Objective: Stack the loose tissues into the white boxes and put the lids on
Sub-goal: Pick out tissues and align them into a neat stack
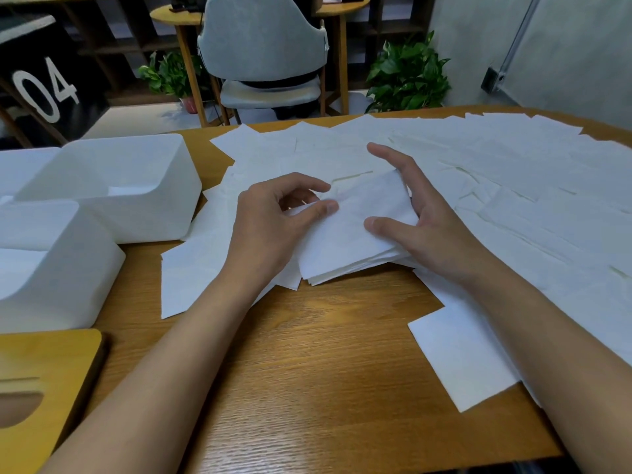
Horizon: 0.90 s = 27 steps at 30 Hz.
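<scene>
STAGE: early | tissue stack point(345, 244) at frame centre on table point(325, 371) | left hand point(270, 220) pinches its top sheet, fingers point(307, 184) curled | right hand point(424, 220) spread flat, thumb pressing stack | loose tissues point(513, 200) at right, mostly unsorted | white boxes point(113, 217) at left, uncovered | lid point(44, 357) at lower left, unfitted

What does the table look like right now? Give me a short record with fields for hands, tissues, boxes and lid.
Left hand: pinches the left edge of the tissue stack
Right hand: fingers straight, thumb resting on the stack's right side
Loose tissues: spread across the table, mostly right
Boxes: far white box and near white box, both lidless, at left
Wooden lid: lying flat at near left, off the boxes
</scene>
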{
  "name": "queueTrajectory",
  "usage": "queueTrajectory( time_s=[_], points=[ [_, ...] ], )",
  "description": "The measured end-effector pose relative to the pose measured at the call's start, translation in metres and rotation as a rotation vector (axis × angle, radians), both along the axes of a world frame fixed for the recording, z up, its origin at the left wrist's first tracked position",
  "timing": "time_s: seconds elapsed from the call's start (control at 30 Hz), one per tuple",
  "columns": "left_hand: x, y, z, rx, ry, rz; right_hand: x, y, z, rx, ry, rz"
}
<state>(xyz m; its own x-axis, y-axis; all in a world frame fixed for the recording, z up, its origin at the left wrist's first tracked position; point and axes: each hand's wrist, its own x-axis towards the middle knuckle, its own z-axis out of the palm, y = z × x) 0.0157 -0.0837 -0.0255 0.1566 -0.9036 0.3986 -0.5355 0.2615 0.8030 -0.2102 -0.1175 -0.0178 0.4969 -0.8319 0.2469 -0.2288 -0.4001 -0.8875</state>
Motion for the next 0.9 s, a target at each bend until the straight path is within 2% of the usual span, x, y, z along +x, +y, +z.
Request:
queueTrajectory(
  time_s=[0.1,0.13,0.2,0.27,0.37,0.47,0.53,0.63,0.7,0.77,0.9],
  points=[
    [-0.002,0.0,0.004,0.039,0.026,0.031,-0.002,-0.002,0.001,-0.01,-0.089,-0.022],
    [-0.002,0.0,0.006,0.105,0.08,-0.001,-0.003,-0.002,0.002,0.001,-0.123,-0.029],
    [-0.003,0.001,0.008,0.267,0.302,-0.142,-0.005,-0.005,0.001,0.028,-0.175,-0.049],
    [-0.005,0.004,0.007,0.315,0.403,-0.215,-0.006,-0.006,0.002,0.065,-0.195,-0.064],
    [-0.008,0.006,0.006,0.236,0.274,-0.148,-0.008,-0.006,0.004,0.126,-0.189,0.001],
    [-0.006,0.003,0.001,0.16,0.231,-0.132,-0.01,-0.006,0.004,0.141,-0.12,0.028],
    [-0.007,0.002,-0.005,0.092,0.131,-0.092,-0.011,-0.007,0.001,0.152,-0.088,-0.032],
    [-0.013,0.002,-0.011,-0.077,-0.146,-0.018,-0.012,-0.011,-0.001,0.125,-0.106,-0.162],
    [-0.018,0.005,-0.01,-0.149,-0.203,-0.076,-0.013,-0.015,-0.003,0.103,-0.113,-0.237],
    [-0.025,0.011,-0.008,-0.079,-0.148,-0.24,-0.014,-0.017,-0.005,0.08,-0.086,-0.292],
    [-0.046,0.027,-0.01,0.233,-0.069,-0.554,-0.012,-0.016,-0.004,0.084,-0.087,-0.307]
  ],
)
